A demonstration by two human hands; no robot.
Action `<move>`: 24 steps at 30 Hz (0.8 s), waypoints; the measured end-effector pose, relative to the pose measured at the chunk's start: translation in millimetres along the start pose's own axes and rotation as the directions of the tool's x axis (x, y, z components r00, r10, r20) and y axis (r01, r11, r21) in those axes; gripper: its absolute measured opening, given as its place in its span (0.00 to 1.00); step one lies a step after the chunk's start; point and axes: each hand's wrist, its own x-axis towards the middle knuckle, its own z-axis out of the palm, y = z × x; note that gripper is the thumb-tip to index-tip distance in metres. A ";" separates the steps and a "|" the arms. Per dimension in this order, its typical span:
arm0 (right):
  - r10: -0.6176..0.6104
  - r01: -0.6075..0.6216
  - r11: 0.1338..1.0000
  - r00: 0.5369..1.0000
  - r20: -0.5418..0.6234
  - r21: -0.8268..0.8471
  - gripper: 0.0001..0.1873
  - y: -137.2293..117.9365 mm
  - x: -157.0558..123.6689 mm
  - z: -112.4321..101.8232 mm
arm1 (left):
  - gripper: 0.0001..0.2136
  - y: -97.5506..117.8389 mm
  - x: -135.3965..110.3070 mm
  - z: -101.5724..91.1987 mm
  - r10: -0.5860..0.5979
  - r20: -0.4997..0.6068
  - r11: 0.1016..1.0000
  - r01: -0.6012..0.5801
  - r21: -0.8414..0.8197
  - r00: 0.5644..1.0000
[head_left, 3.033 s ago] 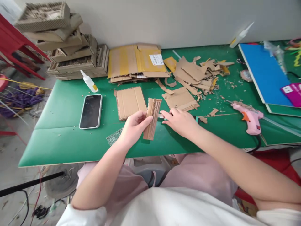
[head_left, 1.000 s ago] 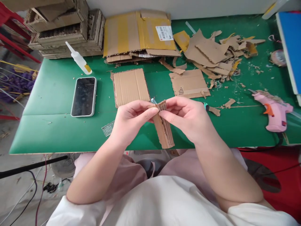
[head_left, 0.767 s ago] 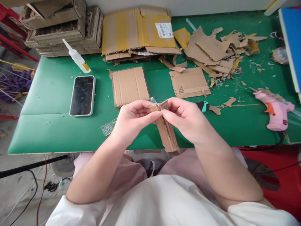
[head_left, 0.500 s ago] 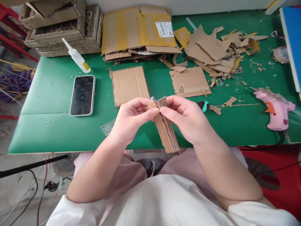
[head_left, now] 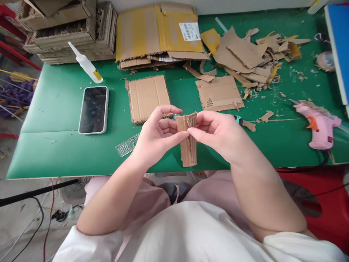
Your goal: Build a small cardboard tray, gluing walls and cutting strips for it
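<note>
A narrow strip of corrugated cardboard hangs upright above the near edge of the green table. My left hand pinches its upper left side between thumb and fingers. My right hand pinches the upper right side, thumb tip against the left thumb. The strip's top end looks bent or split between the two hands. A flat cardboard rectangle lies just behind my left hand.
A phone and a glue bottle lie at the left, a pink glue gun at the right. Cardboard scraps, a cut sheet, flattened boxes and stacked cardboard fill the back. A small clear ruler lies near my left wrist.
Three seconds ago only my left hand held the strip while my right rested on the table. Both hands now pinch it, and its lower end has swung from slanting right to hanging straight.
</note>
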 end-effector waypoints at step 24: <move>0.025 -0.028 0.996 0.999 0.034 0.090 0.09 7.4 3.4 4.6 | 0.22 -1.5 2.3 -4.7 -0.015 -0.044 0.998 0.012 -0.067 0.999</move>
